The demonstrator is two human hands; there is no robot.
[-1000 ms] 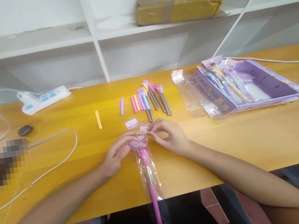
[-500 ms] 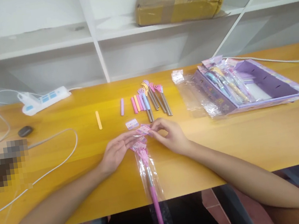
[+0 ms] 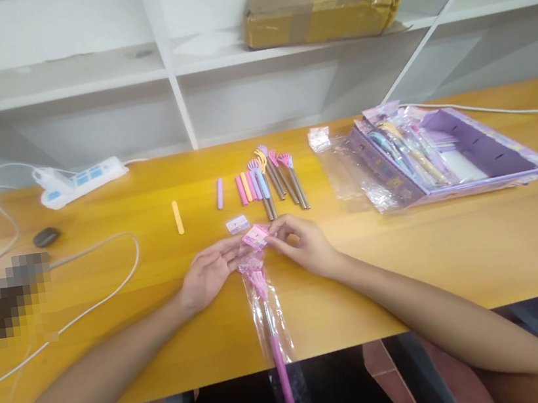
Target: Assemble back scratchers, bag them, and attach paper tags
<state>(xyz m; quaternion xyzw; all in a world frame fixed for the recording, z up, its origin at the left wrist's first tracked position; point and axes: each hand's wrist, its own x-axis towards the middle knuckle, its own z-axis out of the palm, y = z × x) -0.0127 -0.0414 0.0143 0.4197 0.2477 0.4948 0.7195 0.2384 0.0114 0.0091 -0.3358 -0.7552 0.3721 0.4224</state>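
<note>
My right hand [image 3: 305, 246] pinches a small pink printed card [image 3: 254, 237] between thumb and fingertips. My left hand [image 3: 208, 275] is turned palm up, its fingers stretched out at the mouth of a clear plastic bag [image 3: 286, 334], touching the bag's top and the card's edge. Inside that bag lies a pink back scratcher [image 3: 283, 378] with a hand-shaped head, a metal rod and a pink grip; its lower end hangs past the table edge. Just beyond my fingers lies another printed card [image 3: 237, 224]. How the left fingertips meet the bag is partly hidden.
Unbagged back scratchers [image 3: 290, 179] and coloured grip tubes [image 3: 242, 190] lie beyond my hands. A purple display box [image 3: 499, 179] with bagged scratchers stands right, beside clear bags [image 3: 341, 165]. A power strip [image 3: 85, 179] and white cable [image 3: 130, 273] are left; a wrapped parcel [image 3: 323, 12] sits on the shelf.
The pink card has shifted slightly left and tilted, so more of its printed face shows. Both hands stay nearly in place; the bagged back scratcher has barely moved.
</note>
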